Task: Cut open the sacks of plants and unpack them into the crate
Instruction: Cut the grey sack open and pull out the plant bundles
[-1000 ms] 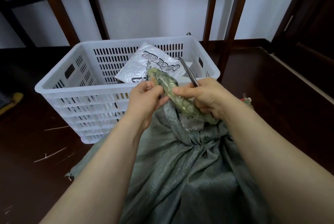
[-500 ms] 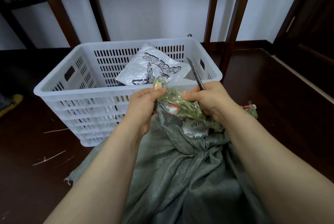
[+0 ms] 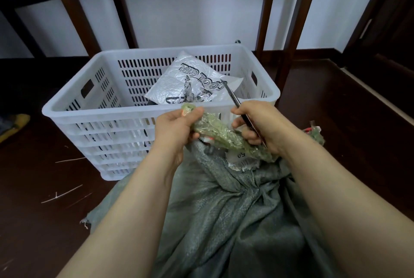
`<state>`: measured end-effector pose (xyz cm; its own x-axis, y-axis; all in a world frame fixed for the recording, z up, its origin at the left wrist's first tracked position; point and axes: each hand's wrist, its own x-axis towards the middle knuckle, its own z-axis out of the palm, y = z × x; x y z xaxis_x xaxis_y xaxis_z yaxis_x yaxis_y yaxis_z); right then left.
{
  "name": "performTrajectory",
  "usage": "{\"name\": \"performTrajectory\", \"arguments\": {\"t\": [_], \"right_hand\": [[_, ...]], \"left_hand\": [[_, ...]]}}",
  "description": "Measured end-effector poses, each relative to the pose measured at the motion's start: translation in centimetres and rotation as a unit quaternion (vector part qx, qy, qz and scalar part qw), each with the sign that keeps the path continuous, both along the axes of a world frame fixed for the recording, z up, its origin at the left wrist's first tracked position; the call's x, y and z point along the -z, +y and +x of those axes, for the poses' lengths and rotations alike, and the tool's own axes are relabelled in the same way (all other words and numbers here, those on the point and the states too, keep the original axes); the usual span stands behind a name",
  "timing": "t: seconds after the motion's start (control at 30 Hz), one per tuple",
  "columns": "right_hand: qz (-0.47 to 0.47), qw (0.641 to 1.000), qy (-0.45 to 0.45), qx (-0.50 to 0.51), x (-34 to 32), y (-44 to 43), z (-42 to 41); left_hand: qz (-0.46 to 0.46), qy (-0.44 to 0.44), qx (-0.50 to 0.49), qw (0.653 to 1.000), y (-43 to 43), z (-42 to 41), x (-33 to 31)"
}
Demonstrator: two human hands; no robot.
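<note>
At centre frame I see the grey-green woven sack (image 3: 224,221) with its twisted, plastic-wrapped neck (image 3: 221,134) held between both hands. The left hand (image 3: 177,127) pinches the neck's tip. The right hand (image 3: 262,125) curls around a slim metal blade (image 3: 230,96), its fingers against the neck. Behind them stands the white slotted crate (image 3: 107,116), holding a printed plastic bag (image 3: 183,84).

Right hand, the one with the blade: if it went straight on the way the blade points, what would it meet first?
Probably the printed plastic bag in the crate: the blade in the right hand angles over the near rim toward it. Depth is unclear; it may pass above.
</note>
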<state>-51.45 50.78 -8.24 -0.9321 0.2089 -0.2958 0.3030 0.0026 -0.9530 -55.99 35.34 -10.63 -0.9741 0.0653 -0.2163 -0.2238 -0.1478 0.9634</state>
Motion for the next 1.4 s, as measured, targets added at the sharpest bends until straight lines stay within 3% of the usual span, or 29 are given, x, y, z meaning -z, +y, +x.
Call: {"name": "performTrajectory", "arguments": {"t": [0.1,0.43,0.63,0.8,0.9,1.0,1.13,1.23,1.4], "right_hand": [[-0.081,0.996,0.037,-0.009,-0.1,0.1,-0.1],[-0.171,0.983,0.059,0.020,0.6,0.9,0.3],[0.009,0.996,0.078,0.052,0.4,0.6,0.2],[0.157,0.982,0.095,-0.036,-1.3,-0.2,0.6],[0.280,0.950,0.105,-0.092,-2.1,-0.7,0.7],[0.432,0.887,0.108,-0.126,-2.3,-0.9,0.8],[0.560,0.818,0.066,-0.112,-2.7,-1.2,1.6],[0.599,0.791,0.052,-0.112,-3.0,-1.3,2.0],[0.612,0.778,0.067,-0.121,-3.0,-1.6,2.1]], "left_hand": [[-0.006,-0.004,-0.027,1.000,0.1,-0.3,0.0],[0.083,-0.039,-0.037,0.995,0.3,0.1,-1.2],[0.119,-0.036,-0.027,0.992,0.2,-0.3,-0.9],[0.078,-0.032,-0.045,0.995,-0.3,-0.7,-0.6],[0.065,-0.010,-0.071,0.995,-0.6,-0.8,-0.4],[0.042,0.016,-0.089,0.995,-0.8,-1.0,-0.3],[0.017,0.045,-0.106,0.993,-0.9,-1.1,-0.2],[0.003,0.057,-0.108,0.992,-0.8,-1.1,-0.1],[-0.004,0.079,-0.120,0.990,-0.4,-1.1,-0.2]]}}
